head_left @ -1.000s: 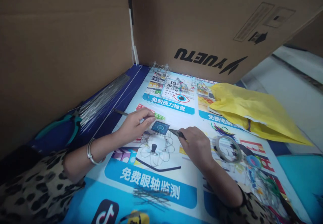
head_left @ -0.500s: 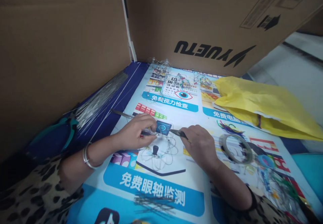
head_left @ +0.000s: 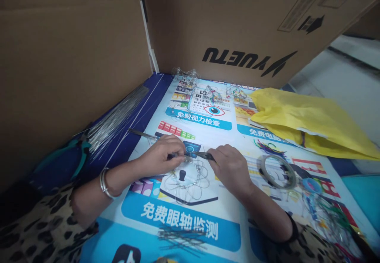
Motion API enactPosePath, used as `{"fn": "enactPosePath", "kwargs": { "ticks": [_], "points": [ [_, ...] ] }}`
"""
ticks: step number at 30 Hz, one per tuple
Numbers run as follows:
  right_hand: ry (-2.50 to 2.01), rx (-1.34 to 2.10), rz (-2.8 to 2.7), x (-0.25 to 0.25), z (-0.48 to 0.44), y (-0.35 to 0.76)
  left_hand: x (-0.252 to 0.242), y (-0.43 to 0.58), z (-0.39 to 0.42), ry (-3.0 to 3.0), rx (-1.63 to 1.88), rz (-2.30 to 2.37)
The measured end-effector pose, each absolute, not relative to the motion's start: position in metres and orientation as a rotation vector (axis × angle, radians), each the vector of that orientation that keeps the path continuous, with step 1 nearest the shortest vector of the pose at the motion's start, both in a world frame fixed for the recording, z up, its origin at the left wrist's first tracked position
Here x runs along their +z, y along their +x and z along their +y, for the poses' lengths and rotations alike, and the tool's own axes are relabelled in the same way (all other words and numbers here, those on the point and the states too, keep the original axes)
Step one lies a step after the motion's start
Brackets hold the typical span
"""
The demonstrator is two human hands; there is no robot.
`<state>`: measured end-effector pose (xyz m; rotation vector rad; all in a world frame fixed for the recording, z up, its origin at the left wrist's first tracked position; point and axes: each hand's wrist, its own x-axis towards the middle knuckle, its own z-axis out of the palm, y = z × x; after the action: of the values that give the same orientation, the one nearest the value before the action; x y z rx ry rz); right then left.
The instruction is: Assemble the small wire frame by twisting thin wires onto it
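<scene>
My left hand (head_left: 162, 154) is closed around a slim metal tool (head_left: 142, 133) that looks like tweezers, its flat end sticking out to the left. In my right hand (head_left: 231, 168) is a dark, pointed pair of tweezers (head_left: 203, 155), tip aimed left at the fingers of the other hand. Just below the fingertips lies a flower-shaped wire piece (head_left: 190, 184) with looped petals and small clear beads. Its upper edge meets my left fingertips. The exact spot where the tips work is too small to make out.
To the left lie a bundle of straight wires (head_left: 118, 116) and teal-handled pliers (head_left: 80, 158). On the right are a tape roll (head_left: 292, 176), a yellow bag (head_left: 314, 120) and tangled coloured wires (head_left: 329, 219). Short wires (head_left: 181, 237) lie in front. Cardboard walls (head_left: 237, 14) stand behind.
The right-hand tweezers have shifted slightly left, their tip now nearer my left fingers. My left fingers have changed position a little, and the view has moved slightly.
</scene>
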<state>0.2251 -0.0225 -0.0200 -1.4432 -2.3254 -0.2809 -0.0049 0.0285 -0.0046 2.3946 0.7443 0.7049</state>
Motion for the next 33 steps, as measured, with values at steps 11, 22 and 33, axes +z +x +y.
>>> {"fn": "enactPosePath", "kwargs": {
  "ticks": [11, 22, 33],
  "points": [
    [-1.473, -0.255, -2.29, -0.018, -0.025, 0.227, -0.007, 0.001, 0.019, 2.394, 0.563, 0.879],
    [-1.456, -0.236, -2.304, -0.017, -0.029, 0.228, -0.01, 0.007, 0.015, 2.439, 0.564, 0.954],
    [-1.429, -0.28, -2.362, -0.018, -0.033, 0.228, -0.014, 0.007, 0.014, 2.458, 0.536, 0.946]
  ]
}}
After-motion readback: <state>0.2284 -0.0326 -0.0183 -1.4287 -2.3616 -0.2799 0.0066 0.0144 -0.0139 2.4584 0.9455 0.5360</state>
